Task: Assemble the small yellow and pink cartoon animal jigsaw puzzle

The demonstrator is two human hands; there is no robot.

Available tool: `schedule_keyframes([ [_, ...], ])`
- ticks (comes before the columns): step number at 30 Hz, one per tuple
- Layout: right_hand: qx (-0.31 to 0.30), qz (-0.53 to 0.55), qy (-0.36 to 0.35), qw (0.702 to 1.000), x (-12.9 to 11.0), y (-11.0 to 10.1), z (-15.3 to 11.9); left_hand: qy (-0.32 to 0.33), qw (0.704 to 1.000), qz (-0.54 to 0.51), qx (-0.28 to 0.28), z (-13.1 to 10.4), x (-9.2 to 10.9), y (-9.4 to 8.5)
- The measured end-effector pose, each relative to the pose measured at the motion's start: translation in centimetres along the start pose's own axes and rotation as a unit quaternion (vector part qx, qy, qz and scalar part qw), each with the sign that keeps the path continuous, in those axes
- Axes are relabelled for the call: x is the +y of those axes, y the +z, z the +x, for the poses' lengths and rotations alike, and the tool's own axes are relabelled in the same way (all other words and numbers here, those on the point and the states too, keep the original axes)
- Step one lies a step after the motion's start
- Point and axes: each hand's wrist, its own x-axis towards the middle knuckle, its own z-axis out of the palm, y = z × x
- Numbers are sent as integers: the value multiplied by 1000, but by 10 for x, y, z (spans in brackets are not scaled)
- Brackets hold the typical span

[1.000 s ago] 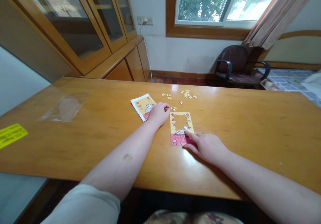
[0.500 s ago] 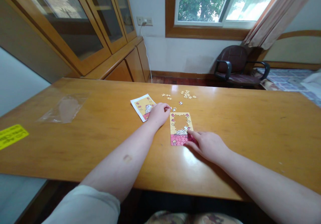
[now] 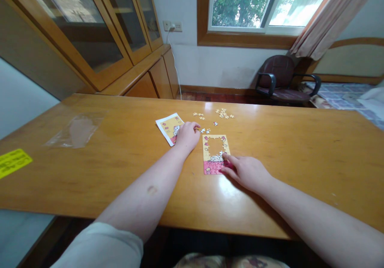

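Observation:
A partly assembled jigsaw puzzle [image 3: 212,168] lies on the table, yellow above and pink below, with a gap in its upper middle. My right hand [image 3: 247,173] rests over its lower right side, index finger and thumb spread on the pieces. Beyond the puzzle's top left corner is my left hand [image 3: 187,135], fingers loosely bent and a little apart, close beside two loose puzzle pieces [image 3: 205,131]. Nothing shows between those fingers. Partly under or behind the left hand lies a white-bordered picture card [image 3: 168,126]. Another single puzzle piece [image 3: 215,123] sits farther back.
Face-down pieces form a small group [image 3: 199,115] and a larger pile [image 3: 224,114] toward the table's far edge. To the left lie a clear plastic bag [image 3: 81,130] and a yellow label [image 3: 15,162]. A chair [image 3: 277,76] stands beyond the wooden table [image 3: 300,152].
My left hand has shifted slightly left, away from the two loose pieces, uncovering more of one. My right hand stays on the puzzle, almost unmoved.

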Motion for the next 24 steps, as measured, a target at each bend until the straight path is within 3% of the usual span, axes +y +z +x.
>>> schedule_keyframes([
  [7,28,21,23,999,3,-1,3,26,998,44,-22,-3,1,1],
  [10,31,52,33,998,-1,-19,-1,45,997,64,-26,-6,1,3],
  [13,-7,121,50,991,-7,-45,-7,57,995,82,-27,-8,1,5],
  [16,18,188,76,979,-6,-58,-8,54,994,87,-25,-8,0,7],
  [21,148,237,111,954,10,-29,7,41,995,92,-26,-6,1,5],
  [24,145,223,95,959,16,-7,16,30,995,91,-29,-6,2,2],
])
